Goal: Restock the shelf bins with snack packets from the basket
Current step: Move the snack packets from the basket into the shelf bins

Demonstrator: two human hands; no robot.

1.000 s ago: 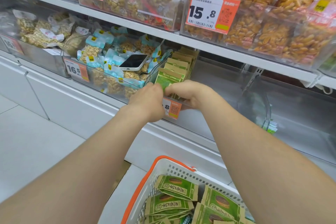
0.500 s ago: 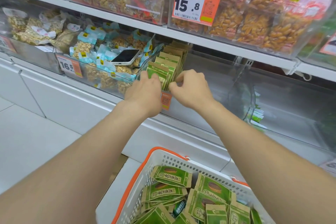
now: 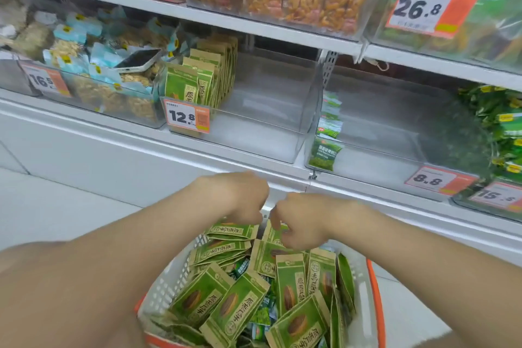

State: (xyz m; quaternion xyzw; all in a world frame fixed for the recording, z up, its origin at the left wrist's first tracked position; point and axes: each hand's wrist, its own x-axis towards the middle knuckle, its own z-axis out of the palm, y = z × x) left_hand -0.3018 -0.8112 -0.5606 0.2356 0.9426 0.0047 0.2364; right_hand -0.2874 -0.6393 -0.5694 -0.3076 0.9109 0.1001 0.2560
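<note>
1. Shelf bin [image 3: 254, 127], 12 o'clock: one packet row [image 3: 195, 85] at its left wall, most space unfilled
2. Basket [image 3: 374, 297], 6 o'clock: many snack packets [image 3: 243, 305] left; restocking judged early
3. Left hand [image 3: 240, 198], right hand [image 3: 302, 220]: fingers curled onto top packets; grasp indeterminable

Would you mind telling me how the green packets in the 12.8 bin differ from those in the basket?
The bin packets stand upright in a neat row; the basket packets lie jumbled at all angles. The bin packets are one kind; the basket packets have smaller bright-green sachets mixed in. Both share the green-and-brown design.
</note>
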